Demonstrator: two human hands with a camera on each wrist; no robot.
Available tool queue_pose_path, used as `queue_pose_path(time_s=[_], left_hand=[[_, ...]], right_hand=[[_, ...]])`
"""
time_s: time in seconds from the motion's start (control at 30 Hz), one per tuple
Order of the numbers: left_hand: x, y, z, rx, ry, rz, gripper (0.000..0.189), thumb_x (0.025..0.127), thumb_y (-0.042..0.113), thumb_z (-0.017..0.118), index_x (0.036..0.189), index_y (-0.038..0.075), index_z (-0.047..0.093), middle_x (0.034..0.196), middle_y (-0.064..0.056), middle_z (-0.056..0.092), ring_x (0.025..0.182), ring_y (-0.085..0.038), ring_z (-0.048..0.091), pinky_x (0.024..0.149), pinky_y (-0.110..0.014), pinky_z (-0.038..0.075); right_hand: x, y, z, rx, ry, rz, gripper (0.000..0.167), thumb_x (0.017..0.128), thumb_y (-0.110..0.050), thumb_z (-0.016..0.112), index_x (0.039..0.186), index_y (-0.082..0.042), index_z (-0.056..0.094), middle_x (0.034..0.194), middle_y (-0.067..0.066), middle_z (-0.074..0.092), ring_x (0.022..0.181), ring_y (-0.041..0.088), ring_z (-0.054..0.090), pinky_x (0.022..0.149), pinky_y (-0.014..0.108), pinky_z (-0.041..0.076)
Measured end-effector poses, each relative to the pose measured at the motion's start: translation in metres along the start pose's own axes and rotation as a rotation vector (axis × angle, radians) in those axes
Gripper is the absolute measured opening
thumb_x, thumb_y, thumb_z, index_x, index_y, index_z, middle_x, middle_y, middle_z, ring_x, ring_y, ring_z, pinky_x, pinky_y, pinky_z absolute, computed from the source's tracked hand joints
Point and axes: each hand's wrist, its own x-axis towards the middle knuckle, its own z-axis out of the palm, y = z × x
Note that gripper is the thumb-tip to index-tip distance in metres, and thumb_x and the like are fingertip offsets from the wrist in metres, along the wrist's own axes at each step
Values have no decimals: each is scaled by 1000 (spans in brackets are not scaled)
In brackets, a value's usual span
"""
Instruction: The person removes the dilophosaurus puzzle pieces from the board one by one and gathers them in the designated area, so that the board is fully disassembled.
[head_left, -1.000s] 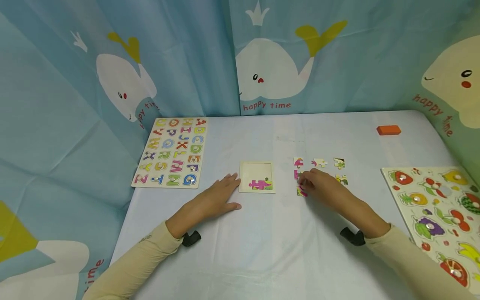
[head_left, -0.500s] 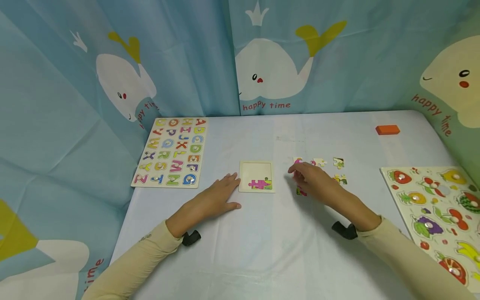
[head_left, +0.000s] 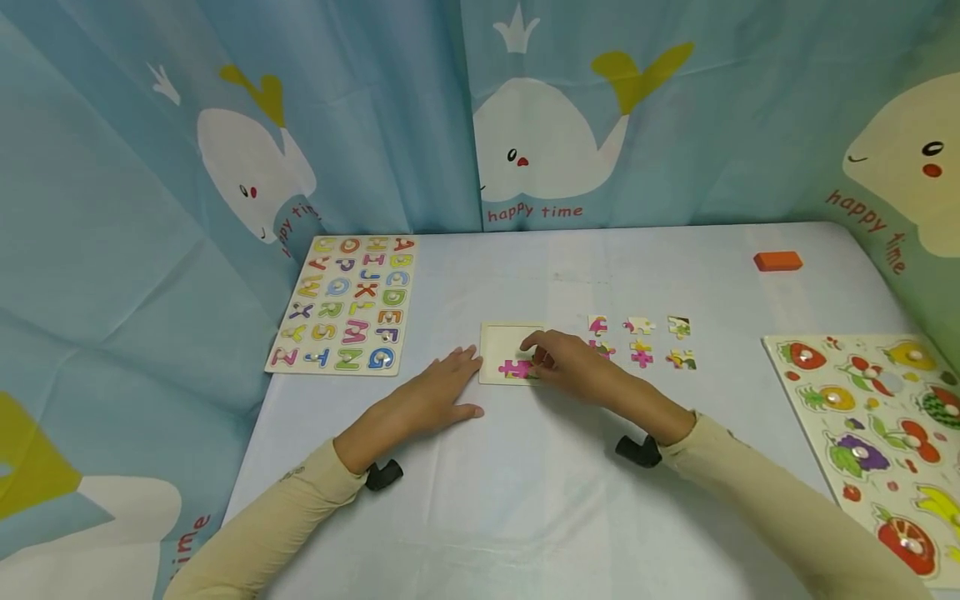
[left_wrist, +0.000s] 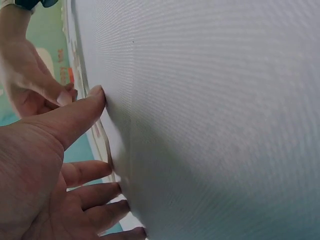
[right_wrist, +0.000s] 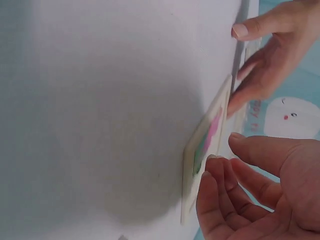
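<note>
My left hand (head_left: 431, 392) lies with spread, straight fingers on the white cloth, its fingertips at the left edge of a small square puzzle tray (head_left: 504, 337). Joined pink and green jigsaw pieces (head_left: 516, 368) sit at the tray's lower right. Over that side hovers my right hand (head_left: 576, 365), fingers loosely bent. In the right wrist view a gap shows between its thumb (right_wrist: 245, 145) and fingers, with no piece visible there. Loose jigsaw pieces (head_left: 641, 354) lie in rows just right of the tray; the right hand hides the spot at their lower left.
An alphabet board (head_left: 352, 304) lies at the back left. At the right edge is a fruit puzzle board (head_left: 873, 417), and an orange block (head_left: 777, 261) sits at the far right. A blue whale-print curtain (head_left: 420, 117) encloses the table.
My right hand has moved left from the loose pieces to above the tray, uncovering pieces in the middle row. The left hand has stayed in place.
</note>
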Motion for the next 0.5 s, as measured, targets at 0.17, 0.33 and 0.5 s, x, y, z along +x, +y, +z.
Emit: queue_pose_path(time_s=[0.17,0.33,0.5], left_hand=[[0,0,0,4,1,8,82,103,42,69,165,3,31,176,-12,20,163,-30,17,131,-51,19],[0,-1,0,8,2,12,82,103,42,69,165,3,31,176,-13,21,163,-30,17,131,-51,20],[0,-2,1,6,7,15,82,103,42,69,165,3,32,176,-13,21,163,-31,17,130,-52,20]], right_hand=[[5,0,7,-20,-21,-14,31,97,-4,75,127,1,65,97,7,67,87,20,60,84,35,56],[6,0,12,-44,-13,-21,27,97,-3,74,123,2,66,98,9,66,85,19,59,81,34,55],[7,-3,16,-79,-2,-15,23,96,-2,74,118,2,67,98,10,65,85,19,61,81,34,57]])
